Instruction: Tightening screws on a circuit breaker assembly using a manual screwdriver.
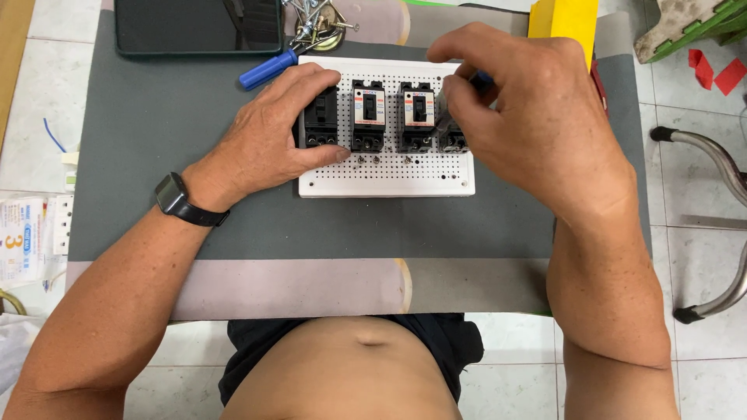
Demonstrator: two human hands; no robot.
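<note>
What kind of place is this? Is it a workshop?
Probably a home workbench for electrical work: black circuit breakers sit on a white perforated board, with loose screws and a blue-handled screwdriver on a grey mat, over tiled floor.

A dark, blank tablet screen (198,26) lies at the mat's far left corner. White labels with red and blue bands (369,107) front the two middle breakers on the white board. A printed white package (21,243) sits off the mat's left edge.

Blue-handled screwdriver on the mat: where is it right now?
Head view, upper left of centre: the blue-handled screwdriver lies on the grey mat, between the dark tablet and the white perforated board, just above the left hand.
</note>
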